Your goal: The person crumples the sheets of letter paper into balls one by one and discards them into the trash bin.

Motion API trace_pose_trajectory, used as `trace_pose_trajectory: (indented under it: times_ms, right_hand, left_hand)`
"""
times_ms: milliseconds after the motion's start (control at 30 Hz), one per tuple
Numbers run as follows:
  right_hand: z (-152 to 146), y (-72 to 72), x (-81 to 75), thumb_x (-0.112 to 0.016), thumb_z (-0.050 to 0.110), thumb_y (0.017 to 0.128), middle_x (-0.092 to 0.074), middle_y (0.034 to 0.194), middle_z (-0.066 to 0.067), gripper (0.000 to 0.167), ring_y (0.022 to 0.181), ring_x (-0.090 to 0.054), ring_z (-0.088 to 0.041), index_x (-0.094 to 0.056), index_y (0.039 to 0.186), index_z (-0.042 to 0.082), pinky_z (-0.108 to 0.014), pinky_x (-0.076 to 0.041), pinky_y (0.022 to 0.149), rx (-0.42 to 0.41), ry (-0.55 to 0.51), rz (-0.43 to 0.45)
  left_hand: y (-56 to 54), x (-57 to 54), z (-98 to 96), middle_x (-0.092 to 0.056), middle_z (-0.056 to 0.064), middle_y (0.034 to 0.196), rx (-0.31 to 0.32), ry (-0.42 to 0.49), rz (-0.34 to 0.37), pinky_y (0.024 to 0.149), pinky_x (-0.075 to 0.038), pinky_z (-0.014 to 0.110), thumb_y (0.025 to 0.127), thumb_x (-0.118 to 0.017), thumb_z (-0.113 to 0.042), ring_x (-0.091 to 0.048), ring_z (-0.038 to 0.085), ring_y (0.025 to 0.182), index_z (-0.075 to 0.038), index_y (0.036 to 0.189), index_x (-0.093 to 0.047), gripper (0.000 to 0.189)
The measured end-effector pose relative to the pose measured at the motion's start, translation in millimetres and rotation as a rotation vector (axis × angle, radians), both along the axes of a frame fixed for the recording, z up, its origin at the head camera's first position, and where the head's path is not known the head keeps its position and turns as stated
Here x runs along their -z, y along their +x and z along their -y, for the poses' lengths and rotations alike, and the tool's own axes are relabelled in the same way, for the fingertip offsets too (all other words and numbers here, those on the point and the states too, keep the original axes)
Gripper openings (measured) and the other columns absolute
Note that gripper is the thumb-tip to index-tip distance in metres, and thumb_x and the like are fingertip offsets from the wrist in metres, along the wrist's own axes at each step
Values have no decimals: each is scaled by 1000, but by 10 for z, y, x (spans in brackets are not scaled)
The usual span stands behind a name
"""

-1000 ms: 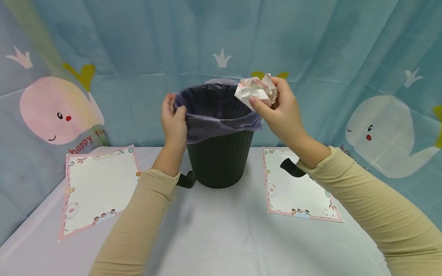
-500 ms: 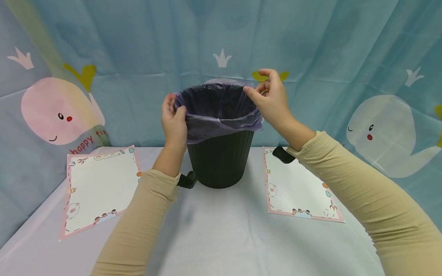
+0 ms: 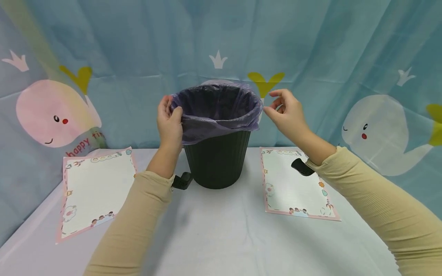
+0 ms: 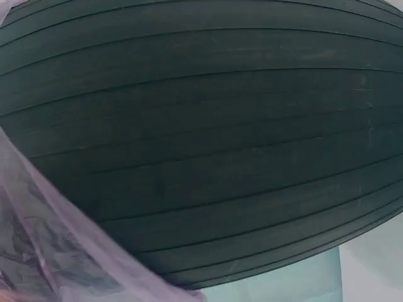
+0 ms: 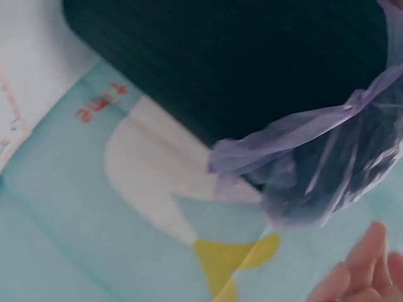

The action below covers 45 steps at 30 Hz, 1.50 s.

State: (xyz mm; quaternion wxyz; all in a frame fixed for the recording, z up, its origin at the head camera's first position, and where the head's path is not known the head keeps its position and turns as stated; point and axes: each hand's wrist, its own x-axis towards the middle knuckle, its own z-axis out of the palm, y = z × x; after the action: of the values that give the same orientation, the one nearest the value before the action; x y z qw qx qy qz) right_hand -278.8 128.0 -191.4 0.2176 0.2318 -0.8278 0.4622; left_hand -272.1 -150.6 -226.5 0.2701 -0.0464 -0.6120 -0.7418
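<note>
Purple liner [image 3: 221,125] overhangs the rim of the black bin [image 3: 217,165]; the left hand [image 3: 169,124] grips it at nine o'clock, and the right hand [image 3: 289,115], forefinger and thumb apart, hangs just beside it at three o'clock.

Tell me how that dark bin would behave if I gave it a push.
The bin might tip if pushed near the top, since it stands tall and narrows toward its base. Its ribbed body looks rigid, so it probably wouldn't bend much. The purple liner looks thin and wrinkled, so it would likely crumple or shift under pressure.
</note>
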Motion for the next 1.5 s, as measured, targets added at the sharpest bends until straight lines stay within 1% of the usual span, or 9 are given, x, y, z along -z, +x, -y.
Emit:
trace_pose_trajectory:
  times_ms: [233,433,567,700,867,1067,1200,1333,1500]
  right_hand:
    - [-344,15,155,-60,20,97,-50,119,-19,51,95,-52,-26,-41,140,-1,-34,-44,76,-15,285,292]
    - [-664,-86,411,-54,27,101,-43,132,-26,53,108,-49,-36,-37,141,-3,-45,-45,81,-29,379,412]
    - [-911,-184,660,-52,31,101,-37,138,-29,61,118,-44,-43,-29,146,-3,-53,-44,89,-39,362,480]
    - [-1168,-294,893,-54,34,100,-26,147,-32,74,129,-33,-50,-16,152,-2,-62,-37,98,-42,339,555]
    - [-1456,-440,1144,-61,41,95,-12,154,-31,93,135,-20,-54,0,155,6,-69,-26,101,-62,431,647]
    - [-1723,-563,1433,-72,41,86,3,154,-34,109,137,-4,-58,6,154,5,-73,-12,103,-114,564,724]
    - [-1843,-644,1612,-77,33,84,10,153,-34,112,137,5,-57,5,152,-1,-72,-4,105,-148,579,724]
    - [-1915,-714,1743,-80,33,80,12,150,-38,116,136,11,-56,4,150,-6,-70,1,105,-153,588,729]
    - [-1885,-743,1786,-79,35,81,8,149,-41,116,137,8,-56,3,149,-9,-68,0,107,-126,645,758]
  left_hand:
    - [69,-44,129,-16,2,161,6,-233,134,114,-14,23,102,-47,-36,-11,11,146,-8,155,-12,69]
    - [203,57,205,-21,7,159,-1,-226,109,116,-15,30,102,-45,-41,-13,16,146,-4,153,-18,69]
    - [361,218,231,-27,13,154,-10,-234,65,115,-19,33,104,-42,-37,-23,20,143,0,151,-22,64]
    - [515,434,204,-34,14,147,-53,-252,89,112,-26,34,104,-41,-36,-32,21,135,1,147,-28,58]
    - [664,757,136,-43,16,124,-94,-332,114,93,-35,23,103,-44,-22,-40,18,113,7,138,-36,46]
    - [799,1077,53,-47,19,117,28,-493,113,88,-37,28,100,-52,-14,-46,23,108,8,134,-40,42]
    - [880,1217,-53,-48,19,124,96,-674,146,89,-40,43,97,-60,-21,-49,29,111,5,134,-42,48]
    - [957,1340,-205,-50,16,129,157,-1003,166,94,-44,49,94,-66,-30,-51,32,116,2,133,-46,54]
    - [959,1360,-438,-38,17,147,356,-1322,139,105,-36,52,91,-65,-44,-39,35,134,-2,145,-37,74]
